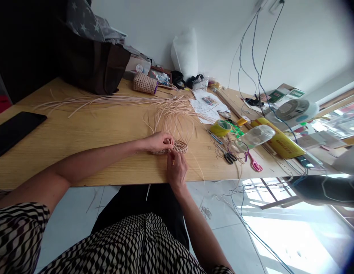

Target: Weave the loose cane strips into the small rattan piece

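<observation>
A small woven piece (182, 146) of pinkish-beige strands lies near the table's front edge, partly hidden under both hands. My left hand (159, 141) reaches in from the left, thumb and fingers pinched together on the piece's upper side. From below, my right hand (177, 167) grips its near edge with thumb and fingers closed. Exactly which strands sit between the fingertips is too small to make out. Long loose strands (168, 114) fan out from the far side of the piece and curve away across the table to the left.
A finished-looking woven pouch (144, 83) stands at the back. To the right lie papers (207, 108), yellow tape (220, 128), black-handled scissors (230, 157), pink scissors (255, 163) and a plastic bottle (257, 137). A black phone (18, 129) is at far left; cables hang on the right.
</observation>
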Motion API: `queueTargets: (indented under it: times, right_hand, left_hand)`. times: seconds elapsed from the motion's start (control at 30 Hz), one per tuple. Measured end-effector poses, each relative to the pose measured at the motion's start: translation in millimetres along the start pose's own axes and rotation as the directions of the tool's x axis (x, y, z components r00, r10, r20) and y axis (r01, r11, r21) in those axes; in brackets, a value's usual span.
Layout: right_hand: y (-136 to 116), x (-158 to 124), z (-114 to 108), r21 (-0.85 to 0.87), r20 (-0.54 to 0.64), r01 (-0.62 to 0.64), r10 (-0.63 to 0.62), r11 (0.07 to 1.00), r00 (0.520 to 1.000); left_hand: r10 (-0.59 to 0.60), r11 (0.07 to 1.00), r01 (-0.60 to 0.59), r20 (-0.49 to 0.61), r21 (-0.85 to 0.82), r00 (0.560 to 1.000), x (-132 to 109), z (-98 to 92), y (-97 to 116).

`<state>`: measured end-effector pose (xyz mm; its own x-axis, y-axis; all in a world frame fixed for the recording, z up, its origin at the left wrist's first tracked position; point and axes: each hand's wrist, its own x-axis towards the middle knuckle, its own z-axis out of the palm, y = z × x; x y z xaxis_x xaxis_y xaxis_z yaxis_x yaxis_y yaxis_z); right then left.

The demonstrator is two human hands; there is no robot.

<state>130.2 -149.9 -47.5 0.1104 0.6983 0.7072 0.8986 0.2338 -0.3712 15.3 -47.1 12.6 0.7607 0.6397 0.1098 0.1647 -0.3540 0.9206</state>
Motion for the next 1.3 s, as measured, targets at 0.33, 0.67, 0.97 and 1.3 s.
queueTargets:
  times: [0.33, 0.67, 0.97, 1.3]
  right_hand:
    - [-1.0, 2.9, -2.5, 0.039, -0.007, -0.021, 0.021, 0.999, 1.0]
    - [-0.9, 7.5, -5.3, 0.149, 0.006, -0.161, 0.162, 0.976, 0.987]
    - [-3.7, 15.5, -3.7, 0.338, 0.096, -0.452, 0.448, 0.825, 0.889]
    - [-2.0, 8.7, -1.2, 0.197, 0.006, -0.159, 0.161, 0.967, 0.987]
  left_hand:
    - [0.026, 1.0, -0.026, 0.005, 0.002, 1.0, 2.1, 0.2, -4.7]
    - [0.042, 0.999, -0.042, 0.036, 0.022, 0.998, 2.1, -1.6, -3.3]
    - [0.036, 0.992, -0.045, 0.073, 0.118, 0.997, 2.1, -4.3, -3.0]
    - [0.005, 0.997, -0.005, 0.007, 0.078, 1.0, 2.6, -1.5, -0.5]
